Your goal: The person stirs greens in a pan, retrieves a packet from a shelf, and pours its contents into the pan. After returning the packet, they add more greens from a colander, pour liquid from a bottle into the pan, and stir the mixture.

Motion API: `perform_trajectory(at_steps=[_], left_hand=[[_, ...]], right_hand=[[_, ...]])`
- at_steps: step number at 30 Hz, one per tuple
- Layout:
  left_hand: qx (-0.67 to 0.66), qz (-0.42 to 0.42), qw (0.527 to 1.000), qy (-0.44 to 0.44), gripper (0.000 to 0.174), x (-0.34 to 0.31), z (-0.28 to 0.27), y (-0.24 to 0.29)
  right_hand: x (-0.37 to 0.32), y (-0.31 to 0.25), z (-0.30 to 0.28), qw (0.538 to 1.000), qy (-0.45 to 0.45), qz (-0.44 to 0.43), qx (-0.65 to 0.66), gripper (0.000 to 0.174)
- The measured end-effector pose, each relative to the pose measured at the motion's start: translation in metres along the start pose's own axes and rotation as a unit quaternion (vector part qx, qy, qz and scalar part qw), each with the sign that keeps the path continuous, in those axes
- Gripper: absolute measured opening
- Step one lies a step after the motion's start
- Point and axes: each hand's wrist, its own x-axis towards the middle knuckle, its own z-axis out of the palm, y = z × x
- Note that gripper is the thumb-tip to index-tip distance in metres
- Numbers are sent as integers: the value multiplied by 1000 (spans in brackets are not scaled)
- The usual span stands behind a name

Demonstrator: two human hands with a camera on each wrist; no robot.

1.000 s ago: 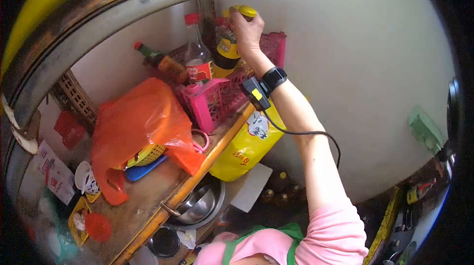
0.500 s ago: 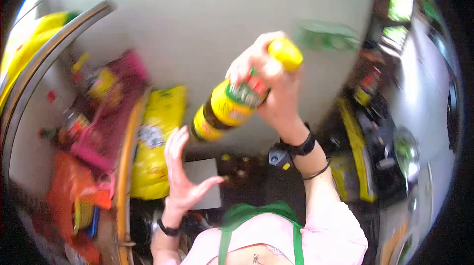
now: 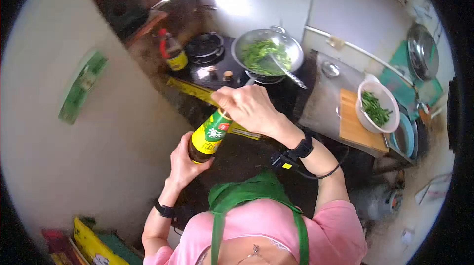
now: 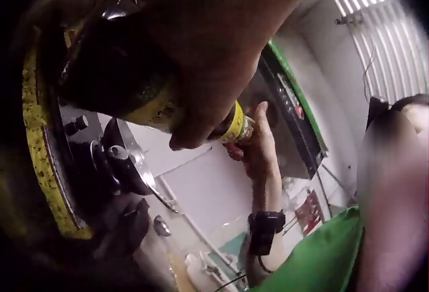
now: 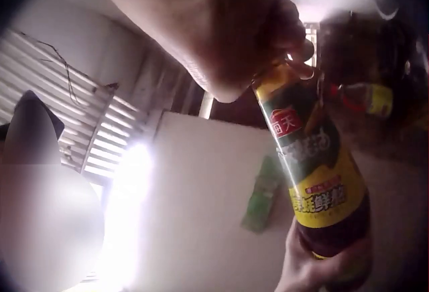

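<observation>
A glass oyster sauce bottle [image 3: 211,136] with a green and yellow label and dark contents leans between both hands in front of the chest. My left hand [image 3: 180,164] grips it near the bottom, fingers and thumb wrapped round the glass. Over the top of the bottle, my right hand [image 3: 252,109] curls its fingers round the cap, which is hidden beneath them. In the right wrist view the bottle [image 5: 315,158] stands tilted, its neck just under the right fingers. The left wrist view has the bottle [image 4: 151,108] dark and partly covered by the left hand [image 4: 208,57].
Beyond the hands a wok [image 3: 238,50] with chopped greens [image 3: 264,57] and a metal utensil [image 3: 291,75] sits on the stove. A red-capped bottle [image 3: 174,56] stands left of it. To the right are a cutting board [image 3: 350,119] and a white bowl [image 3: 364,87] of greens.
The right hand has lifted the bottle from the pink crate and brought it to the chest. The left hand, open before, now grips its lower end. The view has swung toward the stove.
</observation>
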Motion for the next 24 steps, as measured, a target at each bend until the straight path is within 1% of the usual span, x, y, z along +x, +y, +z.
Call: perform_trajectory(at_steps=[1,2,3,4,5,7,8,9,10,11,12,13,14,15,16,17,18,19,21,22,23,24], left_hand=[[67,24,997,1,72,15,8,7],[103,62,993,12,72,31,17,8],[135,72,988,2,72,46,24,9],[157,86,984,-8,72,61,30,12],[179,101,979,-16,71,76,34,17],[168,100,980,-39,71,99,40,15],[123,79,985,-96,71,112,41,16],[76,58,984,-151,71,126,41,16],[56,37,977,-201,75,142,40,17],[54,39,977,-204,75,159,41,11],[-36,33,959,-281,77,174,43,2],[-127,27,927,-352,78,186,47,-9],[-273,-45,876,-394,81,198,54,-13],[-276,-45,873,-400,81,212,55,-21],[-305,-75,830,-462,82,229,56,-28],[-334,-104,780,-519,83,247,58,-35],[-394,-128,714,-564,81,264,62,-42],[-421,-168,644,-616,80,280,60,-44],[-463,-186,552,-668,81,305,66,-53],[-461,-185,547,-673,81,316,68,-55],[-457,-186,566,-661,80,327,67,-57],[-452,-189,585,-646,80,338,66,-60]], right_hand=[[-4,17,-2,1000,3,14,-2,48],[-6,34,-5,996,14,60,-62,47],[-8,47,-9,987,20,103,-121,47],[-9,57,-14,981,18,140,-134,45],[-8,72,-14,980,16,147,-133,45],[-8,99,0,978,164,116,-53,40],[-3,112,-2,976,157,116,-92,34],[0,123,-5,976,156,121,-94,34],[5,131,-9,978,146,112,-94,33],[12,138,-14,981,137,101,-94,32],[19,142,-17,981,148,79,-95,32],[26,147,-19,981,144,80,-100,32],[35,152,-23,982,156,62,-83,30],[44,157,-25,982,170,47,-66,29],[52,165,-31,982,179,-21,-61,25],[61,177,-36,982,163,-80,-45,18],[68,185,-41,978,155,-125,-60,15],[77,191,-48,971,151,-171,-75,12],[95,205,-64,944,215,-228,-103,8],[105,208,-73,916,266,-237,-184,9],[107,219,-77,916,312,-164,-191,14],[104,222,-86,946,293,-81,-114,19]])
